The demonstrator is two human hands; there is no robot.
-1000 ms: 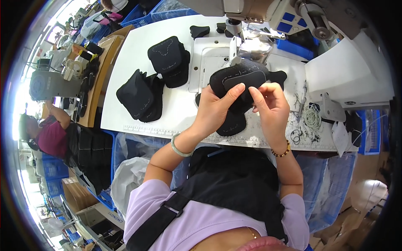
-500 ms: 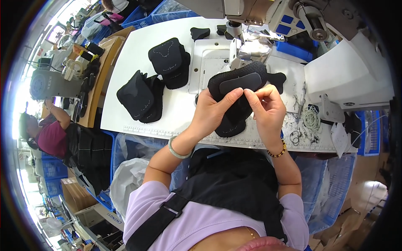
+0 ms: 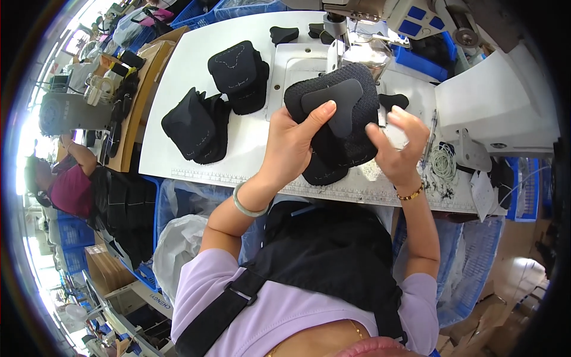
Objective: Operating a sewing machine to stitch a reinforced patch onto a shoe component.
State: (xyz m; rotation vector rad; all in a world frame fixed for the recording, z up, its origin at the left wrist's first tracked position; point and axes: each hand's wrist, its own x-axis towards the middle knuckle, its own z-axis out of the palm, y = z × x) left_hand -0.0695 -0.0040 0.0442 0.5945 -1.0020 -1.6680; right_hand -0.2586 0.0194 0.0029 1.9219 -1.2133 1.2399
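A black mesh fabric pad (image 3: 367, 95) is held up over the white sewing table (image 3: 178, 71), in front of the machine's needle area. On it lies a smooth, dark, curved patch (image 3: 342, 98). My left hand (image 3: 287, 143) grips the pad's left edge, the thumb pressing on the patch and the other fingers hidden behind. At the pad's right edge, my right hand (image 3: 403, 149) has its fingers apart and slightly blurred, with nothing visible in them. Below the held pad, another black pad (image 3: 324, 174) with pale stitch marks rests on the table.
Two piles of black pads (image 3: 238, 74) (image 3: 193, 128) stand to the left. Small dark cut pieces (image 3: 284, 34) lie at the back. The sewing machine (image 3: 493, 101) rises at the right, near a coil of pale cord (image 3: 441, 163). A co-worker (image 3: 74, 193) sits far left.
The pad has turned more face-up, showing more of the patch. My right hand has let go of the patch's edge and moved right, its fingers spreading. The left hand keeps its grip.
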